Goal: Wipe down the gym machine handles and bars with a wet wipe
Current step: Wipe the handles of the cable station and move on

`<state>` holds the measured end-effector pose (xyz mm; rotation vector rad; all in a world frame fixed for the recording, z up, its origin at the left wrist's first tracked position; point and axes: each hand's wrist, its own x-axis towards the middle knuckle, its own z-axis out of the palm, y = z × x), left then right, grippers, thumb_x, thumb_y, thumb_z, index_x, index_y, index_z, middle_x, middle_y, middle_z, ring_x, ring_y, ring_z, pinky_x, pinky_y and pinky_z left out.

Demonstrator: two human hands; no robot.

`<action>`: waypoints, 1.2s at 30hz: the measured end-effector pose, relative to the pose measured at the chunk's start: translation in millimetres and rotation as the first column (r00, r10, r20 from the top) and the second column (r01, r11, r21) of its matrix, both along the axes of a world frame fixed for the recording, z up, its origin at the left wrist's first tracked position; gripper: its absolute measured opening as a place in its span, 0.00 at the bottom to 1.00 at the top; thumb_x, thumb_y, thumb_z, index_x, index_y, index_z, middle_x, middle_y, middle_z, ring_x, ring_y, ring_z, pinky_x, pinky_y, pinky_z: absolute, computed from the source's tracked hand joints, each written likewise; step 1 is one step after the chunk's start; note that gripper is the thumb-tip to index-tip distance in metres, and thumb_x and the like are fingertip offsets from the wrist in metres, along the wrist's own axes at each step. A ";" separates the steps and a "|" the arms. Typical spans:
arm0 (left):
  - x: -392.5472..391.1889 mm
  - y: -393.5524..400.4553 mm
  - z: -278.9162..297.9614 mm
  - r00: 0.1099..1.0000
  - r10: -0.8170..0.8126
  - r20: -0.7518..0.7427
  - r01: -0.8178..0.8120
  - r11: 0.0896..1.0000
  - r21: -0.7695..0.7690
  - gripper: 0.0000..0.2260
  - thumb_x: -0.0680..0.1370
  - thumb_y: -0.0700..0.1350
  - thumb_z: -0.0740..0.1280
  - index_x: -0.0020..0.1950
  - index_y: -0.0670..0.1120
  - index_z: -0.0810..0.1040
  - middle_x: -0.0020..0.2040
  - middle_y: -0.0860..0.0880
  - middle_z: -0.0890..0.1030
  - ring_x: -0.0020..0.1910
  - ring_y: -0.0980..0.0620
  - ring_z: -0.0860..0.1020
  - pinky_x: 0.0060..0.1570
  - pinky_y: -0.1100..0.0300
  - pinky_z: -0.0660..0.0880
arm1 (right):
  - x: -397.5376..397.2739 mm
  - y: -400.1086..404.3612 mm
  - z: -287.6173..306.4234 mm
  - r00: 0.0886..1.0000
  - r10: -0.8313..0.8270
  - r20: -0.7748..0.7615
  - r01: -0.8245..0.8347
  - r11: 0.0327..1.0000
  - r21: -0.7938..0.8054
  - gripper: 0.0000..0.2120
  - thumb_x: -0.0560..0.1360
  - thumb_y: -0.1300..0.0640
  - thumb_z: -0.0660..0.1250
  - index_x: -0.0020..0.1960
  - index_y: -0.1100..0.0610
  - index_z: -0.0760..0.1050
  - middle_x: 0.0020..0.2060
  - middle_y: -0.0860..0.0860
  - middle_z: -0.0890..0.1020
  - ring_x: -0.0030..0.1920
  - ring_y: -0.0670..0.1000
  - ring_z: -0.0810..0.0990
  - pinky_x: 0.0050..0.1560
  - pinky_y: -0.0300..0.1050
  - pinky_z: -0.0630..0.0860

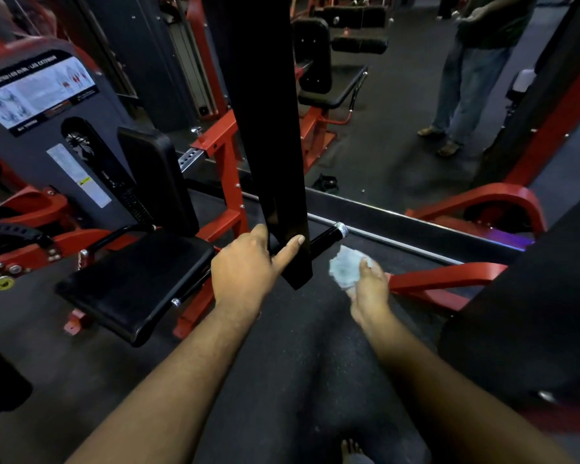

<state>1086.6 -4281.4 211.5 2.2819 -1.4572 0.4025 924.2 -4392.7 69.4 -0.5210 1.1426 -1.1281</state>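
Note:
A tall black bar [268, 128] hangs down the middle of the view and ends just above the floor. My left hand [245, 266] grips its lower end, thumb on the near face and fingers wrapped round the far side. Behind the bar a black handle with a chrome end cap [329, 237] sticks out to the right. My right hand [369, 286] holds a crumpled pale wet wipe [344, 267], just right of the bar's lower end and below the handle, apart from both.
A black padded seat [134, 283] and backrest [158, 179] on a red frame stand at the left. A red frame bar [442, 276] lies low at the right. A mirror ahead reflects a standing person [469, 78]. Dark rubber floor lies below.

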 end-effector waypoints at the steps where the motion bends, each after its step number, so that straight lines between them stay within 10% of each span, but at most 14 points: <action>1: 0.2 0.0 0.2 1.000 -0.002 0.000 0.002 1.000 0.000 0.31 0.76 0.77 0.54 0.37 0.49 0.64 0.28 0.53 0.68 0.26 0.48 0.73 0.23 0.56 0.70 | 9.3 -2.3 0.3 0.989 0.022 0.146 -0.042 0.989 0.140 0.10 0.85 0.59 0.59 0.62 0.59 0.77 0.52 0.60 0.84 0.48 0.58 0.84 0.52 0.54 0.80; 6: 1.1 0.5 0.0 1.000 -0.007 0.029 0.007 1.000 0.008 0.31 0.76 0.77 0.54 0.38 0.49 0.64 0.28 0.54 0.67 0.26 0.49 0.72 0.24 0.58 0.64 | 40.8 3.6 26.7 0.852 0.311 0.421 -0.403 0.903 0.148 0.13 0.82 0.62 0.54 0.55 0.52 0.77 0.50 0.55 0.86 0.45 0.52 0.85 0.47 0.48 0.78; 10: 2.2 0.7 -1.1 1.000 -0.001 0.007 0.001 1.000 -0.001 0.31 0.76 0.78 0.53 0.37 0.50 0.64 0.27 0.54 0.67 0.25 0.50 0.72 0.23 0.58 0.66 | 41.0 10.7 29.4 0.898 0.292 0.328 -0.362 0.916 0.175 0.15 0.82 0.63 0.59 0.67 0.59 0.75 0.57 0.57 0.84 0.50 0.55 0.84 0.47 0.49 0.79; 16: 0.9 -1.2 -2.1 1.000 0.005 0.010 -0.005 1.000 -0.017 0.31 0.76 0.77 0.54 0.38 0.49 0.65 0.28 0.52 0.70 0.27 0.46 0.75 0.24 0.55 0.70 | 21.2 26.0 33.0 0.958 0.142 0.251 -0.198 0.956 0.216 0.12 0.79 0.69 0.64 0.61 0.62 0.77 0.55 0.63 0.84 0.58 0.63 0.83 0.61 0.55 0.79; 19: 4.2 -2.6 -2.0 1.000 0.000 0.019 0.001 1.000 -0.005 0.31 0.76 0.77 0.54 0.38 0.49 0.65 0.28 0.53 0.69 0.26 0.47 0.74 0.23 0.57 0.67 | 5.8 16.1 47.0 0.977 0.066 -0.203 -0.117 0.962 -0.247 0.11 0.79 0.67 0.62 0.54 0.58 0.81 0.48 0.52 0.86 0.52 0.53 0.83 0.50 0.45 0.78; 22: 4.4 -2.4 -0.8 1.000 -0.011 0.024 0.011 1.000 -0.005 0.30 0.76 0.77 0.55 0.38 0.49 0.65 0.28 0.53 0.68 0.26 0.50 0.72 0.23 0.59 0.63 | 2.7 -19.8 48.7 0.640 -0.255 -0.725 -0.558 0.494 -0.666 0.21 0.77 0.65 0.60 0.68 0.58 0.79 0.65 0.49 0.79 0.68 0.48 0.75 0.74 0.45 0.67; 26: 3.8 -0.9 0.4 1.000 -0.017 0.019 0.017 1.000 -0.017 0.30 0.76 0.77 0.53 0.38 0.50 0.65 0.28 0.53 0.70 0.26 0.49 0.72 0.24 0.59 0.60 | 19.2 -45.0 27.4 0.236 -0.207 -0.949 -0.906 0.306 -0.292 0.24 0.80 0.66 0.62 0.75 0.54 0.71 0.75 0.54 0.72 0.78 0.56 0.63 0.80 0.47 0.49; 36: 8.0 -2.2 -2.5 0.998 -0.052 -0.028 0.053 0.998 0.017 0.30 0.76 0.77 0.52 0.40 0.50 0.66 0.31 0.51 0.74 0.30 0.46 0.77 0.25 0.57 0.62 | -12.0 10.5 34.1 0.658 -0.164 -0.735 -0.587 0.500 -0.637 0.20 0.78 0.61 0.58 0.67 0.58 0.79 0.64 0.53 0.81 0.65 0.44 0.76 0.68 0.38 0.71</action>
